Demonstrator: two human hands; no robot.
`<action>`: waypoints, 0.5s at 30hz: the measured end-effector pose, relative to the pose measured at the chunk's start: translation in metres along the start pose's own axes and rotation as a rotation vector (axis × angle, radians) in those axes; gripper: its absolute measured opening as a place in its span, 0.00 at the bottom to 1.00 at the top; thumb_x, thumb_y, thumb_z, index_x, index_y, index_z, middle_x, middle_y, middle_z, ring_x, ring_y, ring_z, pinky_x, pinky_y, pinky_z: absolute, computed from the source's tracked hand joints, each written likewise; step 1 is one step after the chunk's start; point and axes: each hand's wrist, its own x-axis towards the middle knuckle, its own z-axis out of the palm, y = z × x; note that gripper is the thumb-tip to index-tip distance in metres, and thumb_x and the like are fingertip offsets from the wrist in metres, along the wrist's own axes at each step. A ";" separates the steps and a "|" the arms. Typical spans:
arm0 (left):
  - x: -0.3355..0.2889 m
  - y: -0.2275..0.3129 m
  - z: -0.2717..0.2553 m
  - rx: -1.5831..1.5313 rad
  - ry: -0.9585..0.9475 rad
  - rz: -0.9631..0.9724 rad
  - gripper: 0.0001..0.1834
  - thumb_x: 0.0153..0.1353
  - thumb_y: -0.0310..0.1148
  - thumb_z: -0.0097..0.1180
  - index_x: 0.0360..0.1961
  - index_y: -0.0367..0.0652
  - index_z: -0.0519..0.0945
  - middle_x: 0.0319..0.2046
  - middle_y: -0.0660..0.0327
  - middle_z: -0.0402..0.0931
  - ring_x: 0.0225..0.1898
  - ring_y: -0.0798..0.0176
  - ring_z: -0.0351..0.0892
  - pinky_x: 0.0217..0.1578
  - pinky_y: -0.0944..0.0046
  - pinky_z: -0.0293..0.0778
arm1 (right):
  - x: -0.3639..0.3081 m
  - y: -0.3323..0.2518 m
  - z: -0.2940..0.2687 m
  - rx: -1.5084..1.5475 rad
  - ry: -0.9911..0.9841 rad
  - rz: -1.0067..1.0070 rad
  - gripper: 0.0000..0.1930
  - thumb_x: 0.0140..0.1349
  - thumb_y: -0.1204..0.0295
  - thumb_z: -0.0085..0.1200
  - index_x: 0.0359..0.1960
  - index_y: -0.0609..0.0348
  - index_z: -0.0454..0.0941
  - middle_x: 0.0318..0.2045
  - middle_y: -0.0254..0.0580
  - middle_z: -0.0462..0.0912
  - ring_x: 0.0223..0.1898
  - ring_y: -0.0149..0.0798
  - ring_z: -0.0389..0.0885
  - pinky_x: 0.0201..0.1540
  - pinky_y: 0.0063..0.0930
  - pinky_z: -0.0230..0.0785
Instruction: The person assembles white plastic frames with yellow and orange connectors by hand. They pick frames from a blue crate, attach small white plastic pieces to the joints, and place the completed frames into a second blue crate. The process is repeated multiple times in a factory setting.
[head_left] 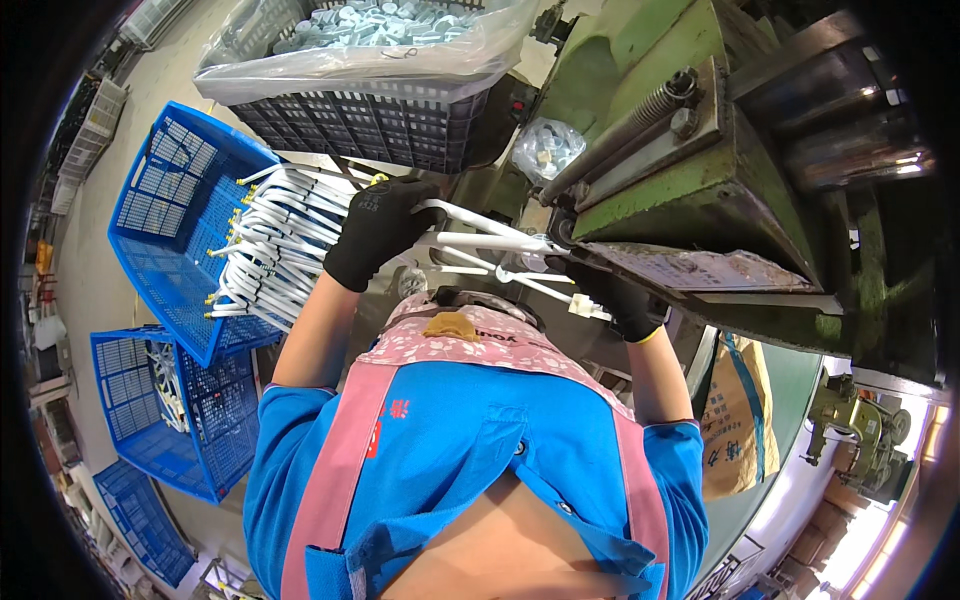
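A white tubular frame (485, 241), made of several joined rods, stretches between my two hands in front of the green machine (680, 180). My left hand (378, 228), in a black glove, is closed around the frame's left end. Close under the machine's lower edge, my right hand (612, 298), also gloved in black, grips the frame's right part; its fingers are partly hidden. The frame's right end reaches the machine's working point, where the contact is hard to make out. Left of my left hand lies a stack of similar white tubes (285, 235) with yellow tips.
The stack rests across a blue crate (150, 215); another blue crate (215, 430) stands below it. A black crate (360, 125) lined with plastic holds many light grey pieces. A clear bag of small parts (548, 150) sits by the machine. A tan sack (738, 420) stands at right.
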 end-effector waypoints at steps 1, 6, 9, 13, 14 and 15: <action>0.000 -0.001 0.001 -0.006 0.007 0.009 0.11 0.55 0.39 0.60 0.37 0.47 0.84 0.30 0.56 0.81 0.33 0.51 0.81 0.35 0.56 0.75 | 0.004 -0.003 -0.003 0.352 0.019 0.095 0.30 0.72 0.56 0.39 0.71 0.52 0.48 0.64 0.43 0.62 0.60 0.44 0.65 0.65 0.34 0.58; 0.000 -0.004 0.005 0.016 0.021 0.038 0.11 0.55 0.39 0.60 0.37 0.47 0.83 0.31 0.56 0.81 0.34 0.51 0.81 0.35 0.56 0.75 | 0.003 -0.006 -0.004 2.088 0.112 0.551 0.27 0.68 0.60 0.47 0.67 0.46 0.56 0.56 0.47 0.71 0.51 0.45 0.75 0.53 0.38 0.70; -0.001 -0.003 0.005 0.025 0.053 0.036 0.11 0.56 0.38 0.60 0.37 0.46 0.82 0.33 0.56 0.81 0.35 0.51 0.81 0.35 0.56 0.75 | -0.010 0.003 0.001 2.230 0.075 0.672 0.22 0.65 0.57 0.52 0.57 0.53 0.68 0.47 0.47 0.77 0.47 0.43 0.78 0.48 0.34 0.71; 0.001 0.002 0.004 0.030 0.090 0.021 0.10 0.55 0.36 0.60 0.39 0.48 0.81 0.34 0.58 0.80 0.36 0.51 0.81 0.35 0.57 0.75 | -0.013 0.021 0.005 2.552 0.065 0.846 0.25 0.59 0.50 0.58 0.48 0.58 0.78 0.35 0.49 0.82 0.37 0.45 0.82 0.38 0.33 0.73; 0.001 0.005 0.003 0.030 0.106 0.037 0.10 0.55 0.36 0.60 0.39 0.48 0.81 0.34 0.58 0.80 0.35 0.51 0.81 0.35 0.58 0.75 | -0.011 0.026 0.005 2.574 0.049 0.851 0.27 0.57 0.47 0.59 0.47 0.58 0.79 0.32 0.50 0.83 0.33 0.47 0.83 0.34 0.34 0.74; 0.002 0.008 0.002 0.063 0.066 0.011 0.09 0.55 0.35 0.60 0.37 0.48 0.81 0.34 0.58 0.80 0.35 0.52 0.81 0.33 0.58 0.75 | -0.011 0.031 0.007 2.467 0.028 0.827 0.28 0.56 0.47 0.60 0.47 0.57 0.79 0.32 0.51 0.83 0.33 0.49 0.83 0.34 0.35 0.74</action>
